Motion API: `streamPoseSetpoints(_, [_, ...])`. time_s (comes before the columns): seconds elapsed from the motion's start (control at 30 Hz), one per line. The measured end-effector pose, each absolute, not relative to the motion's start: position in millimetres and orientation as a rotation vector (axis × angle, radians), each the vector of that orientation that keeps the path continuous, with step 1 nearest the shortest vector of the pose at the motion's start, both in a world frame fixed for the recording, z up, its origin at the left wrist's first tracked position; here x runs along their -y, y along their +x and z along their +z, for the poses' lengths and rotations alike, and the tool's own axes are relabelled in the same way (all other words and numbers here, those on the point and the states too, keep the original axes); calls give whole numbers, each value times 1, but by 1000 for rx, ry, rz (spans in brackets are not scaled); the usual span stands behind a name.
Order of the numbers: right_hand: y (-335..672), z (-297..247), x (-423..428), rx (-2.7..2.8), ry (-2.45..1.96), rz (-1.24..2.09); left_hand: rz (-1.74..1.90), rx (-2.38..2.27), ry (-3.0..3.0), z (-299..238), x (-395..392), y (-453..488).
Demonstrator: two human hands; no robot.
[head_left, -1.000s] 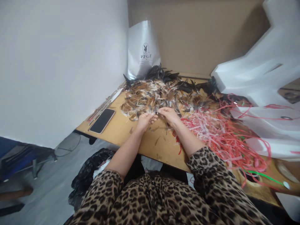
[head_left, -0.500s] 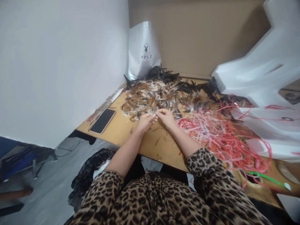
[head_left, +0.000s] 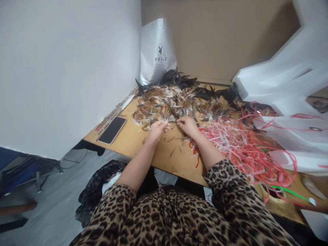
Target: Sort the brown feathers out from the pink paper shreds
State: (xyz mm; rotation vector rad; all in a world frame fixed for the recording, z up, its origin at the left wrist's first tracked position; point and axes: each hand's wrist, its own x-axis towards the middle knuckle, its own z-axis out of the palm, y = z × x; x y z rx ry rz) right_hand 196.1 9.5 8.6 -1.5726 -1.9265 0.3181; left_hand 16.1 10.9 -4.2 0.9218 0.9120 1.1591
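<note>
At the near edge of a heap of brown and white feathers (head_left: 164,99), both my hands work a short distance apart. My left hand (head_left: 158,131) is closed in a pinch; a pale, small feather seems to stick out at its fingertips. To its right, my right hand (head_left: 189,125) has thumb and forefinger pressed together low over the pile's front edge. What those right fingers hold, if anything, is too small to make out. Black feathers (head_left: 176,79) lie along the back of the heap. A few loose feather bits are scattered on the wooden table (head_left: 164,157) below my hands.
A phone (head_left: 112,130) lies at the table's left, near thin sticks along the wall. A white bag (head_left: 157,51) stands behind the feathers. Red and pink ribbon strips (head_left: 238,150) are tangled at right, beside white foam-like pieces (head_left: 271,82). A black plastic bag (head_left: 98,188) is below.
My hands were together at the fingertips and have since parted. The right hand has moved right and slightly up; the left has shifted only a little.
</note>
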Motion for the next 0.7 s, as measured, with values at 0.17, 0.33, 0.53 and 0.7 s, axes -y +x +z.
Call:
streamPoseSetpoints(0.17, [186,19,3,2205,-1610,193,1187,-894,907,-5,-11,16])
streamPoseSetpoints(0.33, [172,32,14,2450,-1619,102,1196,-890,886,-4,-11,16])
streamPoseSetpoints(0.53, [165,25,14,2523,-1600,-6,1191,-888,880,-4,-11,17])
streamPoseSetpoints(0.7, [174,20,5,2213,-1575,186,1163,-861,857,-4,-11,15])
